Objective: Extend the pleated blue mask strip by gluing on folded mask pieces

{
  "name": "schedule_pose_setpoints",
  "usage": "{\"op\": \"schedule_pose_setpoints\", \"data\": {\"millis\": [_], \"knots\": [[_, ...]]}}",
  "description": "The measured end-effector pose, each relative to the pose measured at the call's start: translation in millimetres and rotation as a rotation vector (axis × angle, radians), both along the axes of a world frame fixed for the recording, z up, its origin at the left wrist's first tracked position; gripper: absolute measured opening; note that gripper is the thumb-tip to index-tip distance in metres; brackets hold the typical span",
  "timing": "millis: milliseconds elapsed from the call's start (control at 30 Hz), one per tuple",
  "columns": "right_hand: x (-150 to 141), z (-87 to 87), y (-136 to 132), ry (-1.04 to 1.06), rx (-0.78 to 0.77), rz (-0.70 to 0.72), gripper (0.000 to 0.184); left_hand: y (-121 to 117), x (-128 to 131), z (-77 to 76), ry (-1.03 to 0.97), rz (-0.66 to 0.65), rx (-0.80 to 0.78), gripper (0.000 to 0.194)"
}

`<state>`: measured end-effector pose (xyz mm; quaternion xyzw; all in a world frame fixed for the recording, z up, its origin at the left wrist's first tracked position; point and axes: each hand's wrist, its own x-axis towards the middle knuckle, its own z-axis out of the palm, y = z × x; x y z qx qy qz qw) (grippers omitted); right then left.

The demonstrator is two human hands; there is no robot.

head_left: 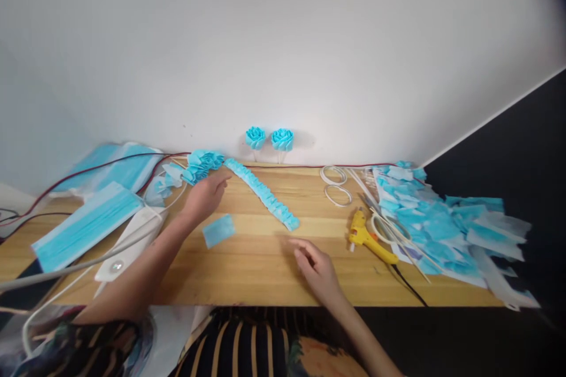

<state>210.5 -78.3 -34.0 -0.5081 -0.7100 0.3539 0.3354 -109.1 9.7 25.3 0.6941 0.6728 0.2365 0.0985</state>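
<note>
A ruffled light-blue strip runs diagonally over the wooden table, its pleated pieces overlapping in a row. Close to its upper end is my left hand, fingers loosely stretched and apparently holding nothing. Behind that hand lie bunched blue fabric flowers. Below the strip's lower end, my right hand hovers over the table with fingers apart and nothing in them. A small blue fabric rectangle lies flat between my hands.
Two blue flowers on sticks stand against the wall. To the right are a yellow glue gun, white rings, scissors and a pile of blue pieces. Left lie a blue mask, a white power strip and cables.
</note>
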Motion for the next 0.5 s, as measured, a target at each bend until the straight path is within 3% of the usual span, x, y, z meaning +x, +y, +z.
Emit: {"op": "schedule_pose_setpoints", "data": {"millis": [133,267,367,500], "knots": [[3,24.9,11,0.027,0.072,-0.007,0.031,19,3,-8.1,0.123,0.018,-0.113,0.048],[-2,43.0,52,0.072,0.081,-0.030,0.032,31,4,-20.0,0.186,0.031,-0.186,0.051],[-9,37.6,99,0.098,0.078,-0.059,0.036,38,4,-23.9,0.223,0.047,-0.215,0.051],[-15,13.8,153,0.003,0.060,-0.115,0.037,49,4,-24.1,0.271,0.075,-0.252,0.053]]}}
